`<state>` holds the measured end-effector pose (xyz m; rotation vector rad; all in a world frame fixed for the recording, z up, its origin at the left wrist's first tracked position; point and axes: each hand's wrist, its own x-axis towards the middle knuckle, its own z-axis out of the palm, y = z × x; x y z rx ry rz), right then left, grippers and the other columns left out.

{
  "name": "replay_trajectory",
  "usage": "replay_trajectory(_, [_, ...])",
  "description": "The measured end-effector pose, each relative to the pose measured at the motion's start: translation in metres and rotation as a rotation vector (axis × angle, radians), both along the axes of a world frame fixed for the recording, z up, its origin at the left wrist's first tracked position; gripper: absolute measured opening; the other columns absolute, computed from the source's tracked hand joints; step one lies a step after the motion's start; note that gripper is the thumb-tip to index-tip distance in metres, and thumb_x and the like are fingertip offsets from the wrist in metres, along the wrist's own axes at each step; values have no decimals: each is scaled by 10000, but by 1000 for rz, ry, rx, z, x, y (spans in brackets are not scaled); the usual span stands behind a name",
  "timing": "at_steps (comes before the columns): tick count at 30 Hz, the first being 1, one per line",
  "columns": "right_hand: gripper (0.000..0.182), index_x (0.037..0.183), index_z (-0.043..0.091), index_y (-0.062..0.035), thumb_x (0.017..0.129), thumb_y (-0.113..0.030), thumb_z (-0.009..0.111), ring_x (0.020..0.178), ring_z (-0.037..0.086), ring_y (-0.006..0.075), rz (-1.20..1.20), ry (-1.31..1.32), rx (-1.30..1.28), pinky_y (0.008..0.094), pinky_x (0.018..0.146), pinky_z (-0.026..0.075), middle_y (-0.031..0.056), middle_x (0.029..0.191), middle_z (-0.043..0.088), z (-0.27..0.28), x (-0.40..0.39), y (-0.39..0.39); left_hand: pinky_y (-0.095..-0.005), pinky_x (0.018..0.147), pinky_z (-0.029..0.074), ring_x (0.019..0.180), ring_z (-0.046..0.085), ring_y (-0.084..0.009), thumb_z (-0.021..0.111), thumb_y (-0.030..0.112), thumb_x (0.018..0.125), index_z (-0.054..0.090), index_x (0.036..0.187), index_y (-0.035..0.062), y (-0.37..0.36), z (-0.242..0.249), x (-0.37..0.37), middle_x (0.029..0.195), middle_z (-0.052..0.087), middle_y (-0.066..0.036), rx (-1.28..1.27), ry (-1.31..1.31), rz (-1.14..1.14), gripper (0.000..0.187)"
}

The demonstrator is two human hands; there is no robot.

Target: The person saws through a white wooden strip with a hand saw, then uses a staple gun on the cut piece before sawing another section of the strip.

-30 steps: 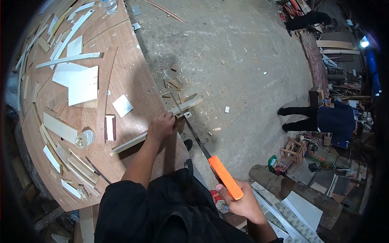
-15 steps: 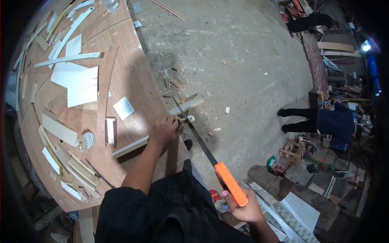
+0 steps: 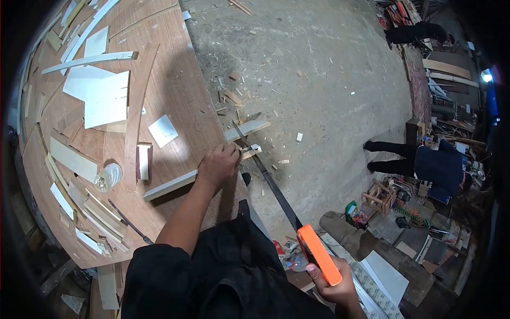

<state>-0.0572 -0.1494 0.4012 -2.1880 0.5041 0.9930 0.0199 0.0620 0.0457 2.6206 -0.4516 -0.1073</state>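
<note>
My left hand presses down on a wooden strip at the table's edge, fingers closed around it. The strip's pale end juts past the edge. In my right hand is a handsaw with an orange handle and a long dark blade. Its blade crosses the jutting end just beyond my left fingers, with the tip pointing away from me. How deep the blade sits in the wood cannot be made out. Another pale wood piece lies just past the blade, beyond the table edge.
The wooden table carries white sheets, several strips, a clear plastic cup and a thin dark rod. Offcuts litter the concrete floor. Two other people stand at the right by piled materials.
My right hand has drawn the saw back toward the lower right, so the blade has slid along the strip. My left hand stays on the wood. The view has shifted slightly.
</note>
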Motion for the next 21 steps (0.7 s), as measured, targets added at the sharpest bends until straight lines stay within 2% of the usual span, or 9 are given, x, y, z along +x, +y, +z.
replay_trajectory(7, [201, 1029, 693, -4, 930, -177, 717, 644, 606, 149, 14, -49, 15, 293, 640, 488, 98, 754, 667, -1, 10, 3, -424, 739, 563, 942, 627, -262, 658, 188, 803, 632, 957, 64, 3, 0, 7, 998, 599, -54, -88, 90, 54, 199])
replay_trajectory(12, [221, 1028, 696, -7, 931, -205, 717, 632, 600, 150, 55, -20, 1, 297, 625, 483, 90, 730, 653, 16, 16, 2, -387, 734, 582, 953, 620, -254, 634, 160, 813, 624, 952, 53, -4, 6, -1, 1024, 592, -65, -68, 91, 70, 175])
replay_trajectory(14, [256, 1051, 691, -13, 929, -237, 721, 594, 581, 138, 127, -20, -31, 295, 601, 476, 81, 697, 646, 16, 21, -1, -376, 726, 586, 958, 619, -249, 629, 160, 818, 622, 952, 54, -2, 2, 2, 1023, 588, -67, -41, 81, 71, 171])
replay_trajectory(16, [274, 1073, 685, -24, 927, -253, 726, 546, 537, 125, 137, -9, -25, 290, 570, 458, 63, 656, 625, 15, 26, -3, -399, 716, 570, 919, 617, -268, 646, 255, 869, 618, 964, 51, -3, -2, 1, 997, 575, -77, -34, 57, 57, 227])
replay_trajectory(19, [327, 1168, 677, -41, 926, -254, 729, 528, 486, 107, 134, -4, -44, 284, 546, 427, 43, 621, 585, 20, 33, 2, -392, 715, 572, 917, 616, -264, 644, 253, 875, 618, 963, 49, -3, -1, 2, 987, 574, -75, -25, 83, 48, 223])
replay_trajectory(21, [324, 1157, 681, -39, 924, -257, 732, 538, 492, 100, 96, 34, -62, 281, 551, 429, 43, 623, 588, 24, 27, -1, -373, 705, 580, 921, 616, -247, 639, 255, 873, 617, 957, 57, -5, 2, 2, 986, 575, -62, -30, 49, 51, 216])
